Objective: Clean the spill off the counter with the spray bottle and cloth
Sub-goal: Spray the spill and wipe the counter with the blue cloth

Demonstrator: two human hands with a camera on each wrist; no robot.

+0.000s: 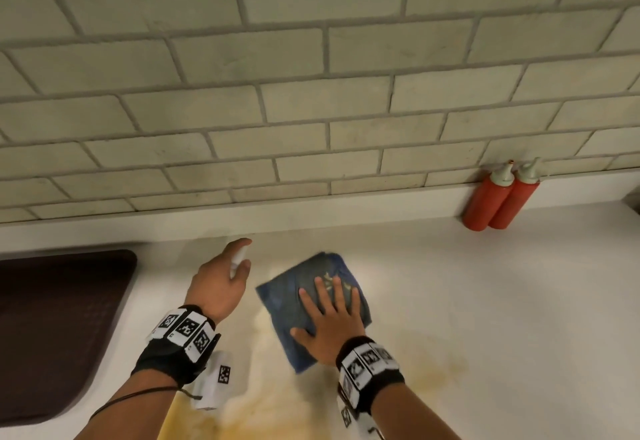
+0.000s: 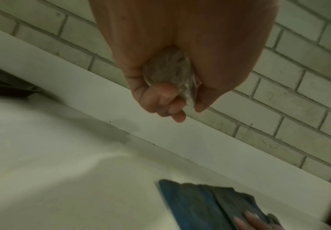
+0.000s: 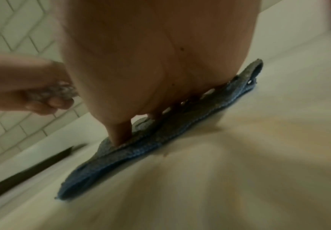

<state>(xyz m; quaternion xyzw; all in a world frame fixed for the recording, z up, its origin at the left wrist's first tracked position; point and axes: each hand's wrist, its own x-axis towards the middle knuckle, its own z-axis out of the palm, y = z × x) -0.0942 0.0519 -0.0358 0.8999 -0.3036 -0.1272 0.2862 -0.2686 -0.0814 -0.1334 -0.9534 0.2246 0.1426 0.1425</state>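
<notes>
My right hand point(image 1: 329, 315) lies flat with fingers spread on a folded blue cloth point(image 1: 287, 301), pressing it onto the white counter point(image 1: 485, 301). The right wrist view shows the palm and fingers point(image 3: 119, 133) down on the cloth point(image 3: 141, 155). Just left of the cloth, my left hand point(image 1: 221, 283) grips a small clear spray bottle point(image 1: 239, 260) above the counter; its fingers point(image 2: 160, 99) curl round the bottle's base point(image 2: 170, 73). A yellowish spill point(image 1: 263, 405) smears the counter in front of the cloth, with a fainter patch point(image 1: 436, 374) to the right.
A dark brown tray point(image 1: 52, 328) lies on the counter at the left. Two red squeeze bottles point(image 1: 498, 200) stand against the low white upstand at the back right. A grey brick wall point(image 1: 311, 76) rises behind the counter.
</notes>
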